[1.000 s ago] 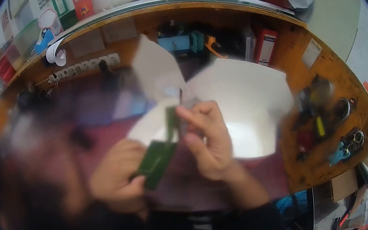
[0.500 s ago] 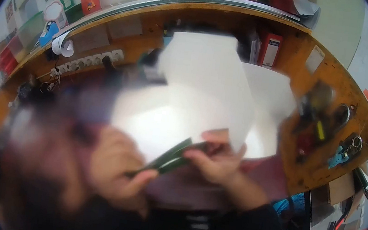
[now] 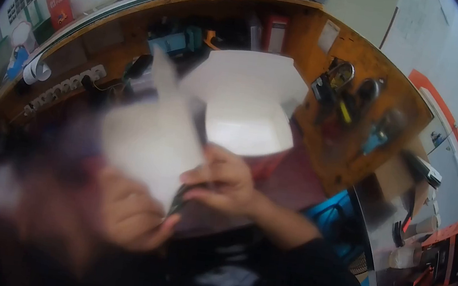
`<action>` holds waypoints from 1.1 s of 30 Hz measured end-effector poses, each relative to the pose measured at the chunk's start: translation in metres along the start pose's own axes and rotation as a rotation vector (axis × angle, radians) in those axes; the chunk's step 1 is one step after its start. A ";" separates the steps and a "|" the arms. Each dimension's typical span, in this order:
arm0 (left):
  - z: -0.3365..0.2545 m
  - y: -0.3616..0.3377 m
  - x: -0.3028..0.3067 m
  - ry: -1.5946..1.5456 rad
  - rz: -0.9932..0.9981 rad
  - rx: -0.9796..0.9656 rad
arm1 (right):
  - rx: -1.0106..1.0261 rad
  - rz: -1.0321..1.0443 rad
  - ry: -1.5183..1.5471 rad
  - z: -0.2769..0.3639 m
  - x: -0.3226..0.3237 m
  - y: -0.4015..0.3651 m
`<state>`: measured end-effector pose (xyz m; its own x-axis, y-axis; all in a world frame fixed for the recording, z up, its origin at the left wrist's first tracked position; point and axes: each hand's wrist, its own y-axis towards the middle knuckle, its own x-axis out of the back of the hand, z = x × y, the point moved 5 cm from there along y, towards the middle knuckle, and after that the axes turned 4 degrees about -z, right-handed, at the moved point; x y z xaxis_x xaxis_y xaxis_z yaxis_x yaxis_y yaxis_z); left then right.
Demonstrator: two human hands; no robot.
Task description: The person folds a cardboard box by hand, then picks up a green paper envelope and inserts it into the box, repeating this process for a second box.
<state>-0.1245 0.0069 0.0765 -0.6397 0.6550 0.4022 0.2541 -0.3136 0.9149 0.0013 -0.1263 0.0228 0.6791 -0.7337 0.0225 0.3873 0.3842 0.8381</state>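
My left hand and my right hand close around the near edge of a white paper box, where a narrow dark green strip shows between the fingers. This box is tilted and blurred, with a pointed flap sticking up at its far side. Just beyond my right hand another white paper box stands unfolded on the dark red tabletop, its broad lid flap raised behind it. My left fingers are partly smeared by motion.
Scissors and other tools hang on the wooden panel at right. A power strip runs along the left back wall. A red binder stands at the back. A blue fan-like object is below right.
My view has swung to the right. The box in my hands has shifted left and separated visually from the one behind it, and my hands have come closer together.
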 end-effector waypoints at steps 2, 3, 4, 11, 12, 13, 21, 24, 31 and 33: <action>-0.008 0.000 -0.004 0.018 -0.042 -0.006 | -0.061 0.056 -0.025 0.008 0.003 -0.003; -0.014 0.001 -0.005 0.027 -0.062 -0.008 | -0.071 0.040 -0.006 0.011 0.006 -0.006; -0.018 0.003 -0.007 0.067 -0.076 0.016 | -0.079 0.027 0.012 0.013 0.008 -0.008; -0.041 0.025 -0.026 0.287 -0.020 0.111 | -0.233 -0.021 0.002 0.020 0.032 -0.023; -0.044 0.029 -0.029 0.316 -0.007 0.103 | -0.237 -0.038 0.015 0.023 0.033 -0.022; -0.045 0.033 -0.033 0.343 0.003 0.092 | -0.238 -0.054 0.023 0.026 0.036 -0.022; -0.021 0.012 -0.093 0.474 -0.430 -0.167 | -0.298 -0.588 0.110 0.022 0.080 -0.016; 0.038 -0.020 -0.086 0.236 -0.502 0.056 | -0.329 -0.596 0.237 0.022 0.139 0.001; 0.090 -0.062 -0.141 0.080 0.146 0.591 | -0.603 -0.337 0.039 -0.023 0.213 0.012; 0.099 -0.076 -0.148 0.019 0.163 0.669 | -0.596 -0.285 -0.142 -0.033 0.211 0.013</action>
<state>0.0227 0.0014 -0.0488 -0.5661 0.6216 0.5415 0.7377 0.0889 0.6693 0.1707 -0.2578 0.0202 0.4264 -0.9032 -0.0499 0.8448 0.3779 0.3789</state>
